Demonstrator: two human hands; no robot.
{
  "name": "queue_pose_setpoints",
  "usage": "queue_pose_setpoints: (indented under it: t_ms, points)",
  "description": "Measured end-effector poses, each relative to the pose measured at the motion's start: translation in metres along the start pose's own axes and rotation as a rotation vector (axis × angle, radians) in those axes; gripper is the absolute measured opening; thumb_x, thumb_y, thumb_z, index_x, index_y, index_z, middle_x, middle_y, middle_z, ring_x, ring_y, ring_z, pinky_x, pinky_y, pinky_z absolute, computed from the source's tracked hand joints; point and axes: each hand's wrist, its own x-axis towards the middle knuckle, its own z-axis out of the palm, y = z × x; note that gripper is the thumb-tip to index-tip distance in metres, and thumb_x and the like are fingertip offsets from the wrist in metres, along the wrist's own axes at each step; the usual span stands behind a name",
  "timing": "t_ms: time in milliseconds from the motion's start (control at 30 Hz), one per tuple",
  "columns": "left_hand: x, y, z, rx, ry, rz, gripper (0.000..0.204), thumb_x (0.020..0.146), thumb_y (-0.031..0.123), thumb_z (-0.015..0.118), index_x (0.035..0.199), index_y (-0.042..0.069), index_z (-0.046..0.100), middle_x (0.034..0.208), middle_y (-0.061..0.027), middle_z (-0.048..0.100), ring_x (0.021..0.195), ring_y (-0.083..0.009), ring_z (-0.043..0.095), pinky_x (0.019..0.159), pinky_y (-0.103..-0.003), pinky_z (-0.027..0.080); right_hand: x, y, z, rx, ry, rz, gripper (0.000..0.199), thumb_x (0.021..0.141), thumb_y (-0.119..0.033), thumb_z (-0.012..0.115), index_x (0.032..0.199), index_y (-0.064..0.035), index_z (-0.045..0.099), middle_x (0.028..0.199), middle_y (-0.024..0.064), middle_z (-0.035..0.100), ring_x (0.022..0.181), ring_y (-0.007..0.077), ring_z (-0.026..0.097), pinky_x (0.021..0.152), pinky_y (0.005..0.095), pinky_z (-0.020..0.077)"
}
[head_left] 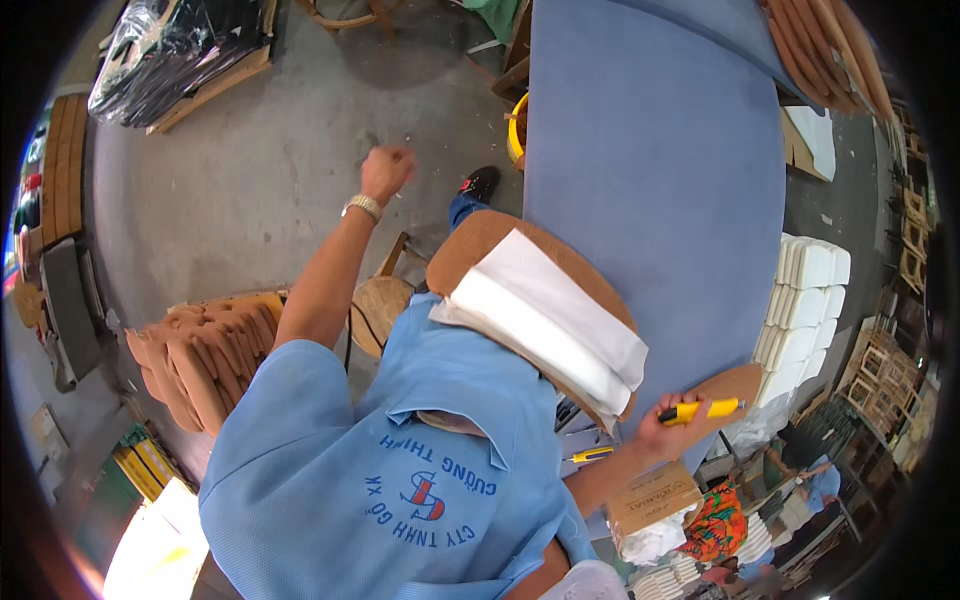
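Observation:
My left hand [388,175], with a watch [362,206] on the wrist, is stretched out over the floor, away from the table. Motion smears its fingers, so I cannot tell whether they hold anything. My right hand [668,432] is closed around a yellow utility knife [704,411] at the table's near right. Across my lap and the table edge lies a brown, rounded pad [480,240]. White sheet material [555,300] is folded lengthwise over it. Another brown pad [735,385] lies just beyond my right hand. A second yellow cutter [592,455] rests beside my right forearm.
A blue-grey covered table [650,180] runs ahead. Brown pads are stacked on the left [205,360] and at the far right [825,50]. White pads [805,300] stand right of the table. A cardboard box [652,497] sits near my right arm, a round stool [382,305] by my left.

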Motion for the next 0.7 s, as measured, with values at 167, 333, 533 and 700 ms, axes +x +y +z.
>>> queue_pose_setpoints:
  t_ms: [167,333,533,700]
  points:
    - [0.061,-0.076,0.062,0.133,-0.174,-0.169,0.036,0.094,0.025,0.068,0.125,0.006,0.074,0.086,-0.0061,0.077,0.079,-0.0203,0.076,0.073,-0.033,0.061,-0.009,-0.023,-0.03,-0.058,0.154,-0.121,0.024,0.105,-0.033,0.062,0.105,-0.009,0.06,0.081,0.0016,0.056,0.059,0.0112,0.048,0.053,0.0268,0.0398]
    - [0.089,0.043,0.13,-0.226,-0.439,-0.24,0.06,0.1,0.041,0.065,0.146,0.004,0.056,0.138,-0.0182,0.062,0.122,-0.0296,0.065,0.093,-0.049,0.057,0.005,-0.015,-0.032,-0.367,0.268,-0.103,0.026,0.104,-0.034,0.063,0.102,-0.0083,0.061,0.08,0.001,0.056,0.062,0.0122,0.051,0.054,0.028,0.039]
    - [0.003,0.043,0.083,-0.249,-0.628,-0.294,0.063,0.105,0.046,0.059,0.151,0.005,0.052,0.147,-0.0155,0.059,0.134,-0.0302,0.058,0.105,-0.046,0.052,0.012,0.061,-0.164,-1.057,0.3,0.081,0.032,0.1,-0.032,0.07,0.106,-0.0016,0.063,0.082,0.0016,0.059,0.07,0.012,0.054,0.063,0.0284,0.0438]
    - [-0.095,0.019,0.053,-0.798,-0.685,-0.447,0.059,0.108,0.044,0.054,0.151,0.004,0.051,0.153,-0.0151,0.053,0.136,-0.0255,0.056,0.113,-0.038,0.048,0.005,0.107,-0.209,-0.861,0.139,-0.141,0.047,0.104,-0.036,0.063,0.13,0.0041,0.061,0.104,0.0106,0.069,0.091,0.0158,0.064,0.076,0.0314,0.0513]
